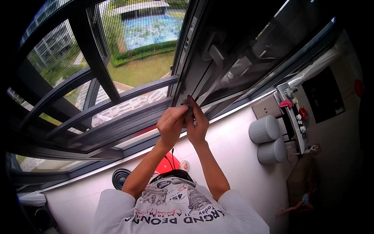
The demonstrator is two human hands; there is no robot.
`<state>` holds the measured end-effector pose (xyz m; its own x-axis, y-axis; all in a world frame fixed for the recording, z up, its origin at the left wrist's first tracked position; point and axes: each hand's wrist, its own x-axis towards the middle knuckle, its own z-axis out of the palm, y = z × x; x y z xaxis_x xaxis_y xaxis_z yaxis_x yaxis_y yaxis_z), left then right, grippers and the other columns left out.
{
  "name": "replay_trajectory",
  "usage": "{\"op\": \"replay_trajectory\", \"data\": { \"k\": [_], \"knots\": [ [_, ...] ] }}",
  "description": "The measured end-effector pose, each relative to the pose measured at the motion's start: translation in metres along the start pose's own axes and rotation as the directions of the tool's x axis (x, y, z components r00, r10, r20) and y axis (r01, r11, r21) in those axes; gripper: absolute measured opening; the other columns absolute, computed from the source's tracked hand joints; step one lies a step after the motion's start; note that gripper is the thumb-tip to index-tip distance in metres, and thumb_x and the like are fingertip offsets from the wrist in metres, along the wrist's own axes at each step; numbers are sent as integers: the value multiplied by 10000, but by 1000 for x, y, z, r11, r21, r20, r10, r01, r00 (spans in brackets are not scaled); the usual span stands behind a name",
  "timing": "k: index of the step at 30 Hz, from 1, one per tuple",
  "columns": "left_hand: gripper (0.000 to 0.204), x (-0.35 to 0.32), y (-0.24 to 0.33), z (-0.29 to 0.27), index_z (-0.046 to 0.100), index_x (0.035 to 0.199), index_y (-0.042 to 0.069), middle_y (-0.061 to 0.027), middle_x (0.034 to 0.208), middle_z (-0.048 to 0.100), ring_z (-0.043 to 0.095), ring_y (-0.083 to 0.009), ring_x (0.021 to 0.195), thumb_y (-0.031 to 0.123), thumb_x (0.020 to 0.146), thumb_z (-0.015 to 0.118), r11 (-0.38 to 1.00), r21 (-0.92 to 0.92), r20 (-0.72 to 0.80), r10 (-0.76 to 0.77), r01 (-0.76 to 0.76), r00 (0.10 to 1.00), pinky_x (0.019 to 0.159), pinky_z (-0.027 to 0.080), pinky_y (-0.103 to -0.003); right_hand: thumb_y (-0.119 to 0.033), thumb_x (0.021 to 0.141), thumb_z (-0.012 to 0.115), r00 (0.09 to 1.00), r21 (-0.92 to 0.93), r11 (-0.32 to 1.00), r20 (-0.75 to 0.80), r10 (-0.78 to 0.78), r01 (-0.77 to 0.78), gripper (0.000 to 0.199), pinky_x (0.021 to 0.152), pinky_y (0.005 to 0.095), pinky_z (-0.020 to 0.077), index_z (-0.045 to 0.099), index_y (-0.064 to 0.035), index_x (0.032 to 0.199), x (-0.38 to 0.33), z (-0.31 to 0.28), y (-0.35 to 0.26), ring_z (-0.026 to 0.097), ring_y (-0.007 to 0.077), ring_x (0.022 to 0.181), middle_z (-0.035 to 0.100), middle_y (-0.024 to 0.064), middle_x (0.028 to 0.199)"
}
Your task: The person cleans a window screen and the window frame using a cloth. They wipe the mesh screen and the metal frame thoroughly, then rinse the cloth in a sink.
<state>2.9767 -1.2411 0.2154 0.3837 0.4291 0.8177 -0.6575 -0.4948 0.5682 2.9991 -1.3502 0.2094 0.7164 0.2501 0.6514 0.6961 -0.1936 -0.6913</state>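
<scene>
My left hand (170,124) and my right hand (198,124) meet in front of the dark window frame (180,90). Between them, their fingers pinch a small crumpled dark grey cloth-like piece (188,104); much of it is hidden by the fingers. My left thumb presses on its upper part, while the right fingers close around its other side. Just above and right of my hands is a grey window handle (216,54) on the dark sash. The mesh screen (144,46) fills the opening to the left.
Dark curved rails (113,103) cross the window at left. Two grey round stools (264,129) stand on the pale floor (233,171) at right, beside a narrow table (293,121) with small items. Near my feet are a red item (167,163) and a black round stacked object (120,178).
</scene>
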Motion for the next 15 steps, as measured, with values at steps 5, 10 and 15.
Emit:
{"op": "replay_trajectory", "data": {
  "k": [5, 10, 15],
  "knots": [
    [366, 15, 39, -1, 671, 1022, -11, -148, 954, 709, 702, -263, 855, -181, 698, 691, 996, 24, -109, 88, -86, 990, 763, 568, -328, 49, 759, 628, 954, 193, 980, -299, 5, 56, 469, 961, 408, 515, 653, 11, 1226, 11, -7, -25, 635, 356, 1127, 641, 202, 1253],
    [323, 97, 70, 28, 717, 965, 39, -82, 956, 695, 644, -221, 765, -126, 688, 738, 941, 168, -241, 328, -293, 914, 649, 525, -284, 72, 804, 619, 682, -221, 832, -486, -547, 509, 431, 927, 391, 531, 687, -26, 1218, 110, -27, -76, 585, 328, 1131, 569, 204, 1280],
    [227, 85, 50, 37, 736, 892, 46, -76, 896, 699, 648, -185, 752, -106, 722, 740, 993, 99, -337, 91, -61, 937, 641, 518, -271, -66, 981, 562, 793, -199, 834, -260, -551, 514, 307, 1001, 437, 516, 665, 1, 1263, 111, -12, -53, 506, 494, 1312, 393, 342, 1503]
  ]
}}
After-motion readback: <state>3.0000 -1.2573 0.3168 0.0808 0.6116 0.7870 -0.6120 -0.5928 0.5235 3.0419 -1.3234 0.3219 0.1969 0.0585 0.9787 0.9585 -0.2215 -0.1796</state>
